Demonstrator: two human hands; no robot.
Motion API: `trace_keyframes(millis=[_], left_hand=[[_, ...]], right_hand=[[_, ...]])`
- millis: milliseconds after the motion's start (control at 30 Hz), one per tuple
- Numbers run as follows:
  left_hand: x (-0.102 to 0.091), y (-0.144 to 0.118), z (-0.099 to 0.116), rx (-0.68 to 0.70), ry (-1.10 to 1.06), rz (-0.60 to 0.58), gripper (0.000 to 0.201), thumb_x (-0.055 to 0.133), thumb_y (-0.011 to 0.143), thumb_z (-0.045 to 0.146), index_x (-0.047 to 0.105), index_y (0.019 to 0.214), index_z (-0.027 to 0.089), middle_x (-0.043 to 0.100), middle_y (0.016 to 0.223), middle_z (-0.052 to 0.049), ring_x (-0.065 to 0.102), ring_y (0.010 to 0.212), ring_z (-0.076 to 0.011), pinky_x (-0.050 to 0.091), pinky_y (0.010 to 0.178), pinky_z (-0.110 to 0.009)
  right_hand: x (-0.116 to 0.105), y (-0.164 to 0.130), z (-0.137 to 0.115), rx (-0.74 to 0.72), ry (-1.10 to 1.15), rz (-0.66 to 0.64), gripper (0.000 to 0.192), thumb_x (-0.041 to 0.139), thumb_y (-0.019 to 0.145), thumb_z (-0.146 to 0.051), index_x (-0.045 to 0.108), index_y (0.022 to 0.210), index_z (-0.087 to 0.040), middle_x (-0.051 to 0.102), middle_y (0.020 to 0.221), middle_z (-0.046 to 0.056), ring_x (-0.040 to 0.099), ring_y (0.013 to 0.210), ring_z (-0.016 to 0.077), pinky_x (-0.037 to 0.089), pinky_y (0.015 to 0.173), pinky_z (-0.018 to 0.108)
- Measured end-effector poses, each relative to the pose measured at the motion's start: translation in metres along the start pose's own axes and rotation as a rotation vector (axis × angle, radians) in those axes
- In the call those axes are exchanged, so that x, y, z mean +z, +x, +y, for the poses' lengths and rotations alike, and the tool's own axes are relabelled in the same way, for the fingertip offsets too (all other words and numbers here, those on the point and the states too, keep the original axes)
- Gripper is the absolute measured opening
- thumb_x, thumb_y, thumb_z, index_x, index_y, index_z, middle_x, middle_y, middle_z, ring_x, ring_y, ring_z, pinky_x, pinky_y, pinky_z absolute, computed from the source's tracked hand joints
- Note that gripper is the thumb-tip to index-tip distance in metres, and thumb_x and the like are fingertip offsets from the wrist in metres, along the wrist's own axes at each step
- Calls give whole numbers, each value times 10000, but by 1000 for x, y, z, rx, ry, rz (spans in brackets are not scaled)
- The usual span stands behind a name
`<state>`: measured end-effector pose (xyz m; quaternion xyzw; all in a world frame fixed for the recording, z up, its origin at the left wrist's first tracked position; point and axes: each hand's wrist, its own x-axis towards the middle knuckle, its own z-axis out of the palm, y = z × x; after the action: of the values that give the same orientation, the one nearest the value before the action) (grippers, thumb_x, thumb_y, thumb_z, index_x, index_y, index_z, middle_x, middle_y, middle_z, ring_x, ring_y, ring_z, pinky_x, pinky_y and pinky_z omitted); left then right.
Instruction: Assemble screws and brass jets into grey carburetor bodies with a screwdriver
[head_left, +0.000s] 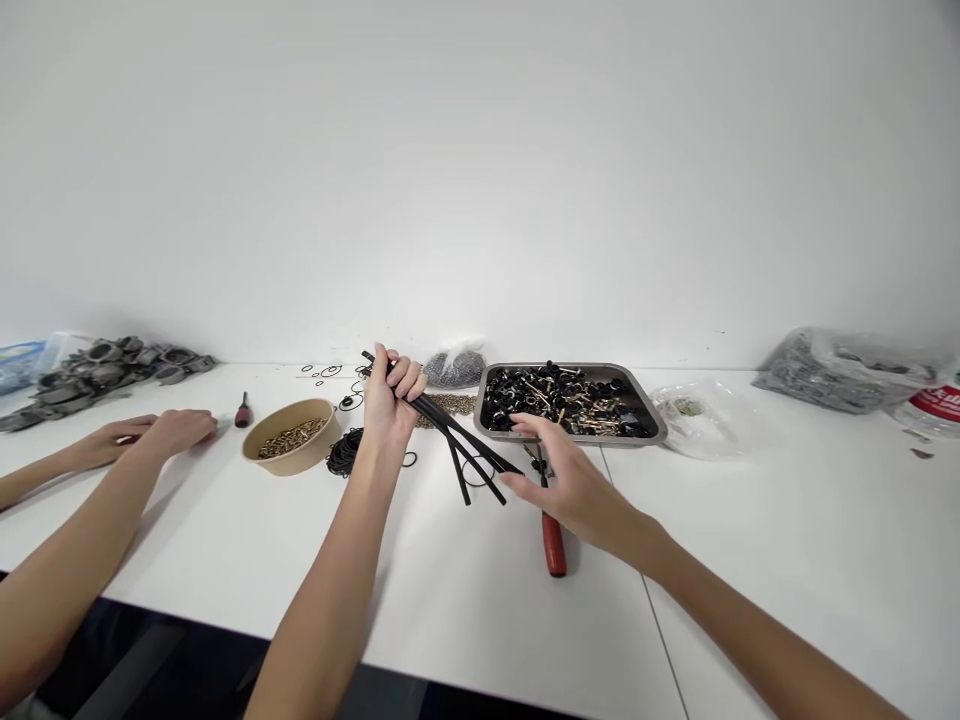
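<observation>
My left hand (pixel 390 395) is closed around a bunch of long black rods (pixel 457 450), which slant down to the right above the white table (pixel 750 540). My right hand (pixel 566 475) reaches in with fingers spread, its fingertips at the lower ends of the rods. Under that hand lies a red-handled tool (pixel 554 543) on the table. Just behind it stands a metal tray (pixel 652 420) full of small black and brass parts.
A tan bowl (pixel 289 452) of brass pieces, a coil of black rings (pixel 346 452) and loose rings sit left of my hand. Another person's hands (pixel 161 432) rest at the left, near a small screwdriver (pixel 241 409). Grey parts (pixel 105 368) and plastic bags (pixel 840 372) line the back.
</observation>
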<state>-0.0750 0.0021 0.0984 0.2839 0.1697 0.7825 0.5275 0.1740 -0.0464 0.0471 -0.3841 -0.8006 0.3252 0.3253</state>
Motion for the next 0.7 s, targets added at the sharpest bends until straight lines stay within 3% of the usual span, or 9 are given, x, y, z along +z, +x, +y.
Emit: trace_keyframes(millis=[67,167,267,367,500,567,633,700], left_hand=[[0,-1,1,-10,-39,-16,319,491,957,352,474,703,160,243,474,87,227,366,-32,208,349,-158],[0,-4,-2,-12,-103,-6,329,439,979,334,474,704,157,241,482,83,226,372,-33,219,353,-159],[4,-8,-11,-34,-140,20,342,418,986,320,465,689,158,223,483,82,217,376,-38,217,353,-166],[12,-16,-21,-56,-147,12,336,450,974,328,469,686,156,211,487,83,213,383,-39,233,360,-168],[24,-27,-32,-57,-88,-45,314,531,938,340,497,691,149,221,494,82,240,399,-37,293,384,-167],[28,-31,-38,-74,-47,-86,253,591,905,347,557,756,146,283,507,75,328,434,-40,398,455,-165],[30,-32,-44,-120,14,-132,250,654,857,386,623,926,148,456,594,40,512,575,-70,536,647,-212],[29,-33,-52,-179,97,-168,396,694,816,412,625,1099,144,625,825,-40,636,852,-143,561,867,-289]], right_hand=[[12,12,-15,2,9,-67,705,594,859,-602,341,1436,-285,477,1371,102,457,1263,277,401,1035,459],[30,25,-32,33,30,-161,713,597,849,-609,333,1425,-282,596,1144,79,582,1012,242,480,847,389],[42,33,-42,67,8,-172,538,539,907,-495,383,1356,-243,595,860,26,556,718,174,441,646,292],[44,37,-46,113,52,-123,295,451,946,-372,466,1193,-211,546,765,5,481,589,128,375,548,247],[30,37,-47,167,275,-198,182,378,980,-348,475,1020,-199,520,707,-13,507,548,105,387,524,223],[16,33,-44,172,267,-165,197,381,987,-372,482,990,-203,508,704,-21,495,559,99,369,519,214],[-3,27,-38,158,176,-89,234,396,986,-413,483,942,-201,494,708,-26,448,570,95,332,508,210],[-26,18,-30,156,97,-53,269,384,990,-444,474,927,-198,491,714,-27,423,572,97,319,504,214]])
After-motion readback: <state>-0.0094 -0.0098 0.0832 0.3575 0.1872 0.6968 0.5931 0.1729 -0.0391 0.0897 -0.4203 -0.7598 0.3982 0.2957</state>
